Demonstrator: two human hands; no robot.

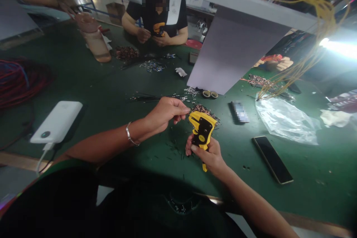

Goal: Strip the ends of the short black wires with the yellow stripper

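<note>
My right hand (208,154) is wrapped round the handles of a yellow and black wire stripper (204,128), its jaws facing up and left. Just left of the jaws, my left hand (170,113) is closed in a pinch, thumb against fingers. Whatever lies between those fingertips is too small to make out. Behind the tool spreads a pile of short copper-tipped wire pieces (205,109). Thin black wires (150,97) lie beyond my left hand, with small silvery pieces (191,91) near their right end.
A white power bank (57,122) with a cable lies left; a dark phone (272,160) lies right. Two tape rolls (210,94) stand near a grey panel (225,48). A clear plastic bag (287,119) lies right. Across the table a person (156,22) holds a similar tool.
</note>
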